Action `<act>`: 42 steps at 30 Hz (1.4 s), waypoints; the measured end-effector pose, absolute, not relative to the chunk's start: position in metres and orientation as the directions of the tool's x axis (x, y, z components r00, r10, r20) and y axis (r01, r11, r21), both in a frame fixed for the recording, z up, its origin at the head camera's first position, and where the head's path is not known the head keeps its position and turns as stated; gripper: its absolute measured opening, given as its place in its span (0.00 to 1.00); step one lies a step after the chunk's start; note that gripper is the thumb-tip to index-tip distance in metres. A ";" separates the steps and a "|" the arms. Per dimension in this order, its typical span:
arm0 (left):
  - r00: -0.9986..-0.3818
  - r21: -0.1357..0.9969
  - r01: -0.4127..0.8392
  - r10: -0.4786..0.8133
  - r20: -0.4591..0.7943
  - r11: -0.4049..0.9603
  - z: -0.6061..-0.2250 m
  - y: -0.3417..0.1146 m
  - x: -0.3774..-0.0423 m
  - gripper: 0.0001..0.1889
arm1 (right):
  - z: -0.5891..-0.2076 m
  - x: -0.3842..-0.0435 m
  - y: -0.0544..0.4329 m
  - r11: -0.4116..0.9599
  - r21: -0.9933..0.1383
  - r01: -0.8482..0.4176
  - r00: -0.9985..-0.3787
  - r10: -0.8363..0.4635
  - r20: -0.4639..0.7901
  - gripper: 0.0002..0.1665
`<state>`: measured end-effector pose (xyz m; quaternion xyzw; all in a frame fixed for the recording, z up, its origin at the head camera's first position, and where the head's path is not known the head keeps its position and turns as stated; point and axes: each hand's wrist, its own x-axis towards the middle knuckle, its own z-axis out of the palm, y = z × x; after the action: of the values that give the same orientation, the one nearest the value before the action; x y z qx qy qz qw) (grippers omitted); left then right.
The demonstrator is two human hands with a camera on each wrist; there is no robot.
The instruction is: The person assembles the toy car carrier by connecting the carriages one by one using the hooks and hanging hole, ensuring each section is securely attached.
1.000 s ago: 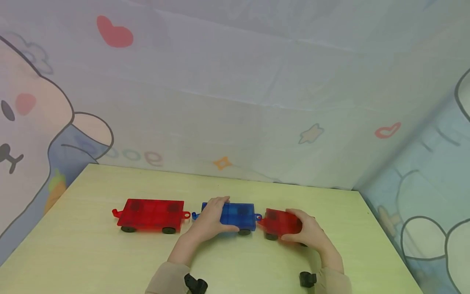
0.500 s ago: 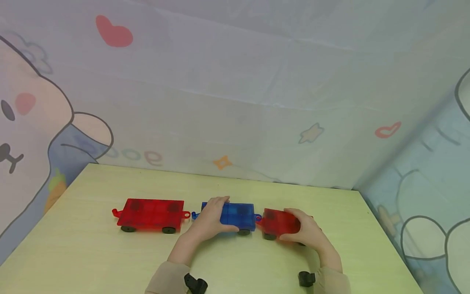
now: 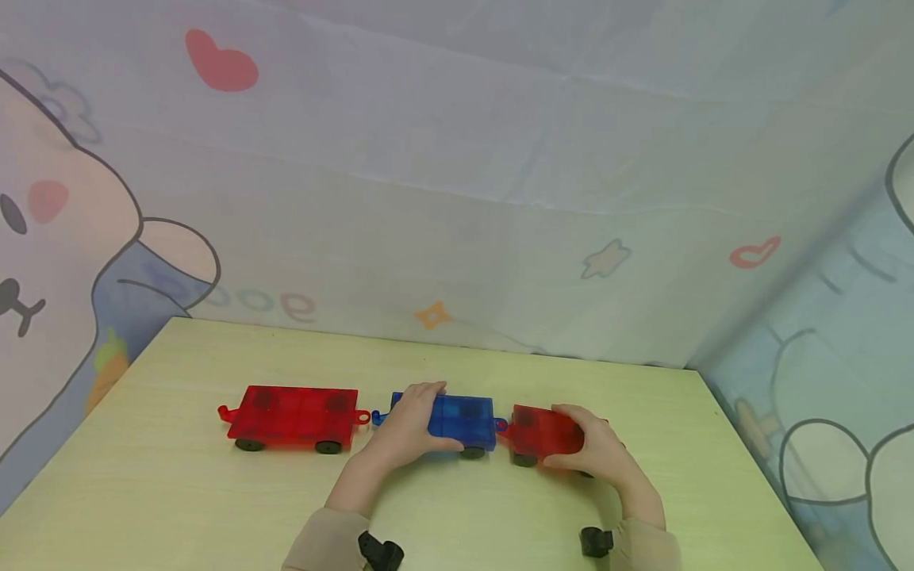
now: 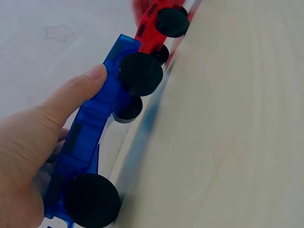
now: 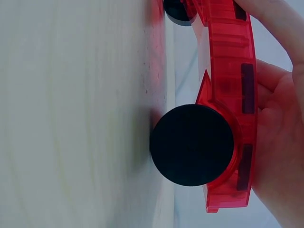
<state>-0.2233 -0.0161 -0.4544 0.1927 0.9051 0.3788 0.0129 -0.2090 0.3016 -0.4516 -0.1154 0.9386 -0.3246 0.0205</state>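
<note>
Right grip (image 3: 600, 449) pinches right red car (image 3: 540, 431); left grip (image 3: 407, 428) pinches blue car (image 3: 464, 418), couplers (image 3: 501, 426) overlapping. Left red car (image 3: 296, 416) sits just beside blue, not touching, all in a row on table (image 3: 493, 523); printed backdrop (image 3: 457, 159) behind.

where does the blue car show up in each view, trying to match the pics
Head: blue car below centre, gripped by the left hand.
Left wrist: slants from lower left up toward top centre.
Right wrist: not in it.
Shared landmark: the red car in the right hand; right of centre in head, at the top in left wrist, right half in right wrist.
</note>
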 end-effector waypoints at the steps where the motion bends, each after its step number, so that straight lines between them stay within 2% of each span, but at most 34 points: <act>1: -0.926 0.690 0.338 0.359 0.120 0.640 -0.454 -0.016 -0.223 0.50 | -0.452 -0.209 0.302 0.763 -0.614 -0.201 -0.973 -0.229 0.035 0.49; 42: -0.913 0.651 0.368 0.391 0.117 0.664 -0.452 -0.015 -0.222 0.50 | -0.452 -0.209 0.305 0.756 -0.622 -0.203 -0.971 -0.237 0.028 0.49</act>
<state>-0.2220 -0.0151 -0.4522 0.2082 0.9120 0.3531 0.0165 -0.2087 0.3047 -0.4525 -0.1174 0.9367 -0.3288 0.0260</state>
